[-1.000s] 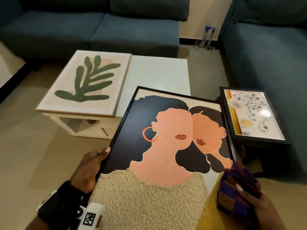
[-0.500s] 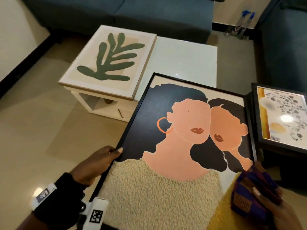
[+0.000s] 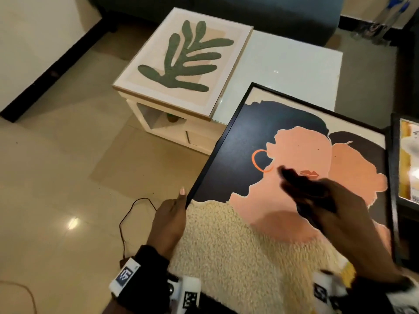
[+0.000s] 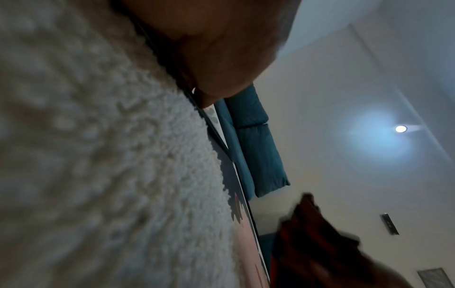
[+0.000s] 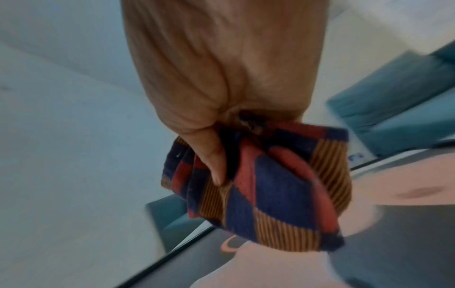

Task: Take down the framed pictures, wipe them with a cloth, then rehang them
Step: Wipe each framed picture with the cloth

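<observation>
The left hand grips the left edge of the portrait, thumb lying along the black frame rail; the other fingers are hidden behind the frame. In the left wrist view the thumb lies against that rail. The right hand is curled round the cloth, a bunched fabric in blue, red and orange stripes, thumb pressed into its folds. In the head view the cloth shows only as a dark blur at the fingertips. The hand holds the cloth over the portrait's middle, at the lips of the left painted face; contact with the surface cannot be told.

The portrait is tilted, near end at the person. Its long axis runs from the person away and slightly right, with the painted heads at the far end and the cream sweater at the near end. Its far corner overlaps the counter; whether it rests there cannot be told.

Just right of the portrait lies the floral picture, black-framed, face up, cut off by the picture edge.

Farther off, the leaf picture lies flat, face up, on the left part of the white counter. Its long axis runs away from the person; the stem base points near-left.

A thin cable loops on the floor by the left wrist. A sofa stands beyond the counter.
</observation>
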